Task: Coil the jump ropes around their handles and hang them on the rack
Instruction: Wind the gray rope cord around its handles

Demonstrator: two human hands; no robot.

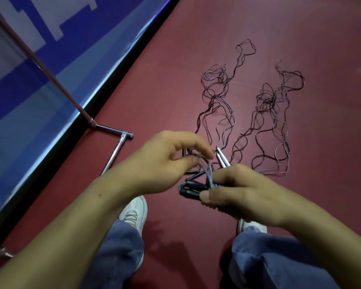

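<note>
1. Your right hand grips a pair of black handles, fingers and thumb curled round them.
2. Your left hand is just beside it, fingers curled, pinching a loop of grey rope that runs down to the handles.
3. Two white handles poke out between your hands.
4. More loose ropes lie tangled in two heaps on the red floor ahead of you.
5. The metal rack stands to your left, apart from the ropes.
</note>
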